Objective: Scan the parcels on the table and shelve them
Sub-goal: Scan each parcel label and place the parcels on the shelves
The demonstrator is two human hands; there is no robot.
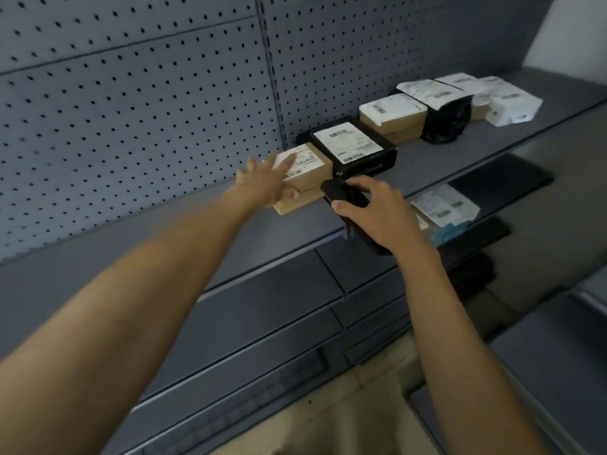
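Observation:
A brown cardboard parcel [312,174] with a white label sits at the left end of a row on the grey shelf [460,152]. My left hand [266,182] lies against its left side, fingers spread and straight over the top, thumb by the box below. That lower brown box [295,202] lies flat beneath it. My right hand [371,211] grips a black handheld scanner [345,195], its head close to the parcel's front right corner. A black box [358,149] with a white label stands right beside the parcel.
Further right along the shelf lie another brown box [392,118], a black bag [446,121] and white labelled packets [505,103]. A lower shelf [512,178] holds a white-labelled parcel [443,205]. Perforated grey backboard [131,110] rises behind. More shelf edges step out below.

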